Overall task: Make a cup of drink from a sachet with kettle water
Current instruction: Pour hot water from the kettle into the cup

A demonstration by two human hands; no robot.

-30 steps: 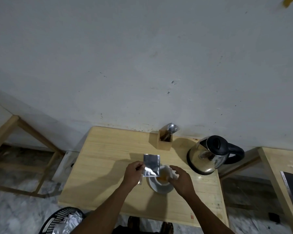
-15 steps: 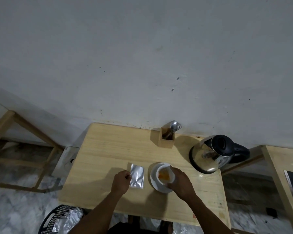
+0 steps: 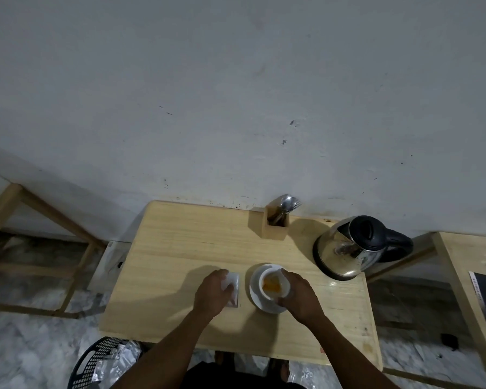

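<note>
A white cup (image 3: 272, 284) with orange powder inside stands on a white saucer (image 3: 254, 287) near the middle of the wooden table (image 3: 180, 248). My right hand (image 3: 298, 293) grips the cup's right side and rim. A silver sachet (image 3: 234, 287) lies flat on the table just left of the saucer, and my left hand (image 3: 212, 293) rests on it with fingers curled, covering most of it. A steel kettle (image 3: 351, 248) with a black lid and handle stands at the table's right back.
A wooden holder (image 3: 275, 227) with spoons and a fork stands at the table's back edge against the wall. A black mesh bin (image 3: 101, 363) with silver wrappers sits on the floor at front left. Another wooden table (image 3: 472, 276) is to the right.
My left hand lowered the sachet from above the cup down to the table left of the saucer and now lies over it. My right hand stayed on the cup.
</note>
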